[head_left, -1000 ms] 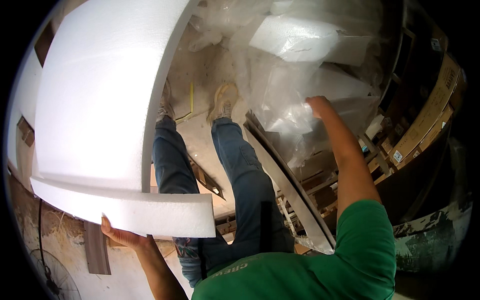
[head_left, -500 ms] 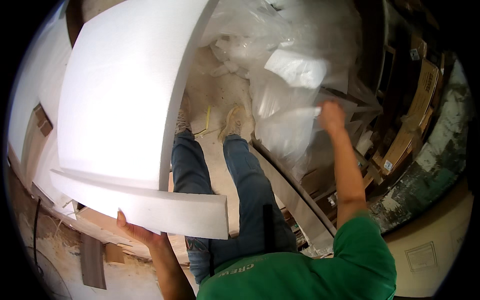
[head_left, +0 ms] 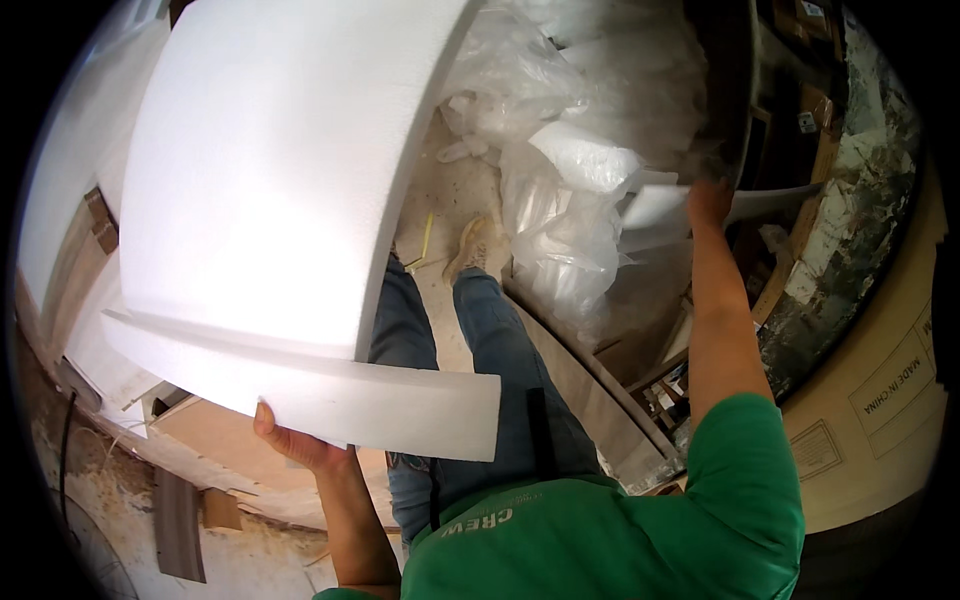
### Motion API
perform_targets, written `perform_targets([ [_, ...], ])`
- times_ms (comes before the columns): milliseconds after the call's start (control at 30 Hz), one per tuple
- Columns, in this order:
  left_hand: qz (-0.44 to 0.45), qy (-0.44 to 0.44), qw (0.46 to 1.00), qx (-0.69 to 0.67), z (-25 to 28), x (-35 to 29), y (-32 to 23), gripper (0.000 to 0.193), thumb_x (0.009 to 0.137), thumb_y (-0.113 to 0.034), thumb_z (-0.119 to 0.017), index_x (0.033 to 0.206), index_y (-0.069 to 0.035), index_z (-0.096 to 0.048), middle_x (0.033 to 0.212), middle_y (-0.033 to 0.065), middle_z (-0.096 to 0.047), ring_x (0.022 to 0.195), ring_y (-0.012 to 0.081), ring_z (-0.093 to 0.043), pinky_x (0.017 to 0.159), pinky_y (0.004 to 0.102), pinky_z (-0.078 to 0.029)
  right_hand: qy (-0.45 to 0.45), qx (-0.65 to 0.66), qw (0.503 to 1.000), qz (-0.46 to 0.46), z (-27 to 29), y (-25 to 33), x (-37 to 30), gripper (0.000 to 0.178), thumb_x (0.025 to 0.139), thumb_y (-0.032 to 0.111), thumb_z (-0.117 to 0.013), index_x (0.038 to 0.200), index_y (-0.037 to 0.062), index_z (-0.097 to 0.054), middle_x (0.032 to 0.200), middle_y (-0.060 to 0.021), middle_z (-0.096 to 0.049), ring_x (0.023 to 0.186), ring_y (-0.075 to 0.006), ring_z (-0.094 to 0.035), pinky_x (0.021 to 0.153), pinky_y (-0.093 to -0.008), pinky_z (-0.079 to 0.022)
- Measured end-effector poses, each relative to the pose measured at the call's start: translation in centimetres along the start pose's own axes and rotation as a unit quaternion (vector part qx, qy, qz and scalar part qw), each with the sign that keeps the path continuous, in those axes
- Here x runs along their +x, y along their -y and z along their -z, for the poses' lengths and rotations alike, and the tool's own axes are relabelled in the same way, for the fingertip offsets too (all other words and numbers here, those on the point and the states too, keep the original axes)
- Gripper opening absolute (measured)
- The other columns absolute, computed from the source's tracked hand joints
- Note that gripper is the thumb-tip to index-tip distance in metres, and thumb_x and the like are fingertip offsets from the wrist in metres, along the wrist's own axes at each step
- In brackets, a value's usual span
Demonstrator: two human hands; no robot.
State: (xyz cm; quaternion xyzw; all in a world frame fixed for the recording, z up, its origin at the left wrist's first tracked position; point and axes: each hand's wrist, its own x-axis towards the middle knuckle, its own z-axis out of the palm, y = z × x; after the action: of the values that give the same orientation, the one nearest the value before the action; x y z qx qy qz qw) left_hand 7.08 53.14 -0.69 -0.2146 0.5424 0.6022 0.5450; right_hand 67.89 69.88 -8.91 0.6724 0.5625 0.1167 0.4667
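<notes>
My left hand (head_left: 305, 447) grips a white foam strip (head_left: 400, 408) from its lower edge, the thumb along its near face and the other fingers hidden underneath. Against the strip's far side rests a large flat white foam board (head_left: 260, 180), which fills the upper left. Out to the far right, my right hand (head_left: 710, 203) is closed around a thin white sheet (head_left: 660, 207) that sticks out on both sides of the fist. Left of that sheet lies a heap of clear plastic wrap (head_left: 565, 240) with a crumpled white piece (head_left: 588, 155) on top.
Grey-brown boards (head_left: 590, 380) run along the floor beside my right leg. A large cardboard box (head_left: 870, 420) stands at the right, near a rough, paint-worn rim (head_left: 850, 220). Wood offcuts (head_left: 180, 525) lie at the lower left.
My right hand has moved right and slightly up, carrying the white sheet away from the plastic heap. The foam board and strip, held by my left hand, have shifted a little right in view.
</notes>
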Motion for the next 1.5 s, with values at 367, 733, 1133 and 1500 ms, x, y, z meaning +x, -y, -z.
perform_targets([
  [367, 0.048, 0.039, 0.995, -0.073, -0.6, 0.5, -1.3, 0.06, 0.076, -0.036, -0.055, 0.123, -0.002, -0.039, 0.112, 0.0127, -0.051, 0.097, 0.0241, -0.055, 0.079, 0.0372, -0.049, -0.152, 0.236, 0.883, 0.375, 32.0, 10.9, -8.5, 0.023, 0.06, 0.003, -0.058, 0.078, 0.0131, -0.067, 0.08, -0.0019, -0.064, 0.084, -0.0228, -0.055, 0.08, -0.0348, -0.041],
  [733, 0.021, 0.041, 0.999, -0.024, -1.6, -1.3, -4.1, 0.061, 0.081, -0.048, -0.043, 0.123, -0.005, -0.04, 0.11, 0.0094, -0.052, 0.101, 0.0217, -0.05, 0.085, 0.0366, -0.043, -0.235, 0.519, 0.63, 0.527, 30.6, 17.7, -21.2, 0.037, 0.066, 0.002, -0.056, 0.101, 0.0134, -0.061, 0.113, -0.0039, -0.055, 0.105, -0.026, -0.048, 0.086, -0.0436, -0.04],
  [1133, -0.085, -0.1, 0.977, 0.169, 3.8, -10.8, -14.4, 0.063, 0.075, -0.038, -0.055, 0.125, -0.004, -0.039, 0.121, 0.0138, -0.047, 0.107, 0.0296, -0.047, 0.088, 0.043, -0.042, -0.244, 0.73, 0.498, 0.399, 25.9, 20.4, -11.2, 0.022, 0.07, 0.003, -0.051, 0.09, 0.0025, -0.058, 0.098, -0.0118, -0.056, 0.092, -0.0297, -0.052, 0.09, -0.0465, -0.037],
  [1500, -0.138, -0.338, 0.901, 0.233, 4.4, -8.0, -7.6, 0.066, 0.073, -0.047, -0.052, 0.124, -0.007, -0.04, 0.123, 0.0096, -0.044, 0.11, 0.0285, -0.043, 0.089, 0.0416, -0.038, 0.041, 0.28, 0.939, 0.195, 0.5, 21.7, 25.9, 0.021, 0.082, 0.014, -0.05, 0.098, 0.0095, -0.064, 0.099, -0.018, -0.06, 0.093, -0.0314, -0.057, 0.08, -0.0407, -0.046],
])
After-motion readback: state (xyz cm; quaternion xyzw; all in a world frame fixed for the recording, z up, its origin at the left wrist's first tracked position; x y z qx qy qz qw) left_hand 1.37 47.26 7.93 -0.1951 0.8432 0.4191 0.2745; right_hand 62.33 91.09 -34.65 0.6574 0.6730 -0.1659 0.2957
